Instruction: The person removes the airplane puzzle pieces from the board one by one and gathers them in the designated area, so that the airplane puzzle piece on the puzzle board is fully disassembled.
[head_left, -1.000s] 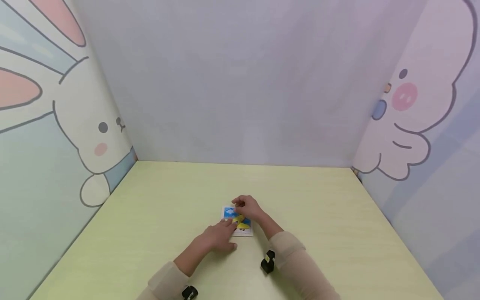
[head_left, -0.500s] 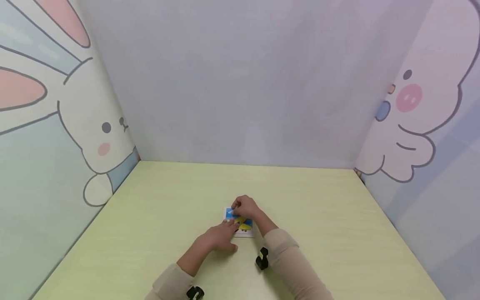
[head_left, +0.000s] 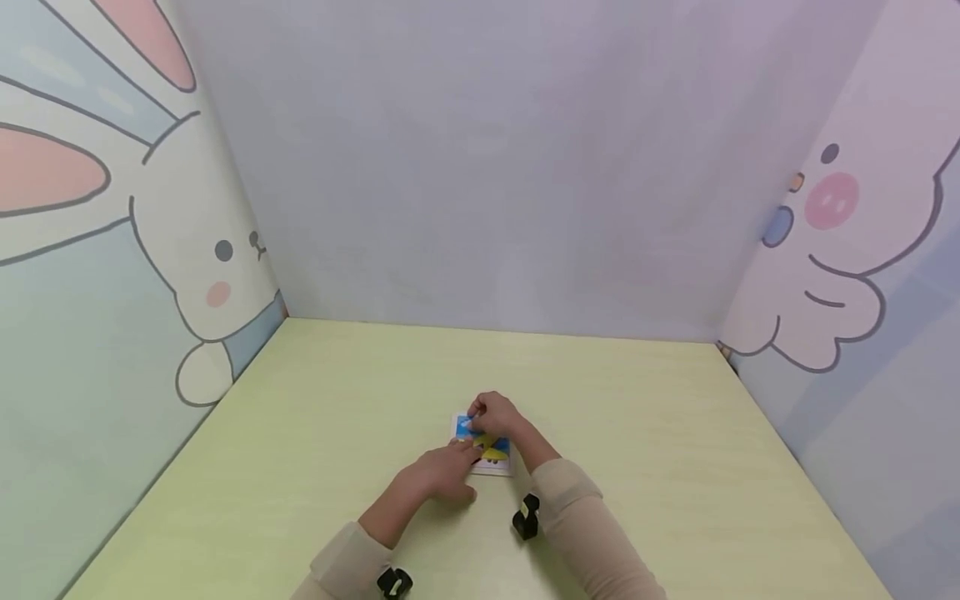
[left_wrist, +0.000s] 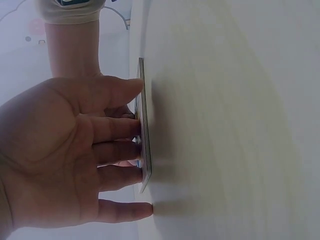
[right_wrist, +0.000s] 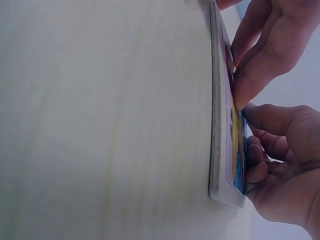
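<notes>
Blue-and-yellow picture board (head_left: 495,455) lies under straight left fingers (left_wrist: 120,177) and curled right fingers (right_wrist: 256,172); right grip unclear.

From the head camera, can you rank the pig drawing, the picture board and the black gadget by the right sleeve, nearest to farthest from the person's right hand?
1. Picture board: at the fingertips of the right hand.
2. Black gadget: beside the right sleeve's cuff.
3. Pig drawing: off on the right-hand wall.

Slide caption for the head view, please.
On a yellow-green tabletop, the left hand touches a white-bordered picture board while the right hand curls over its far side.
</notes>
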